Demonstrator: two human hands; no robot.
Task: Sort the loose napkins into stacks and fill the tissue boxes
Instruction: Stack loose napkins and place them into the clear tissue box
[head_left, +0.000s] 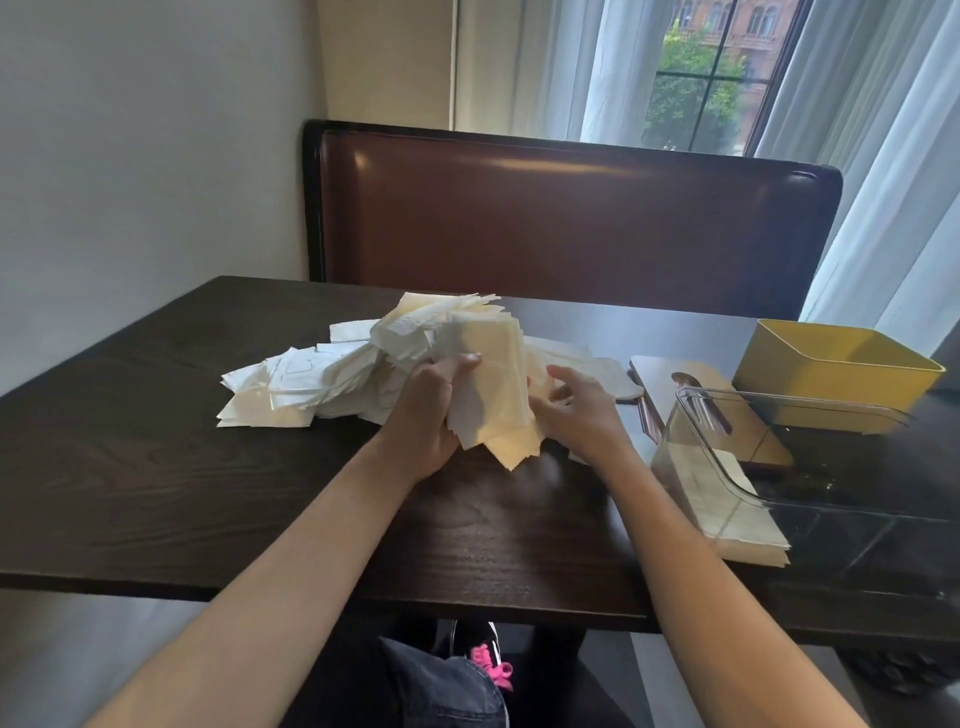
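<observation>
A loose heap of white napkins sprawls over the middle of the dark table. My left hand grips a thick bundle of napkins, held upright above the table with its lower corners hanging down. My right hand is beside the bundle's right edge with its fingers spread, touching napkins there. A clear plastic tissue box stands at the right with a flat stack of napkins inside it. Behind it sits a yellow tissue box, open at the top.
A flat wooden lid with a slot lies between the heap and the yellow box. A brown padded bench back stands behind the table, a wall to the left, curtains and a window to the right. My knees are below the table's near edge.
</observation>
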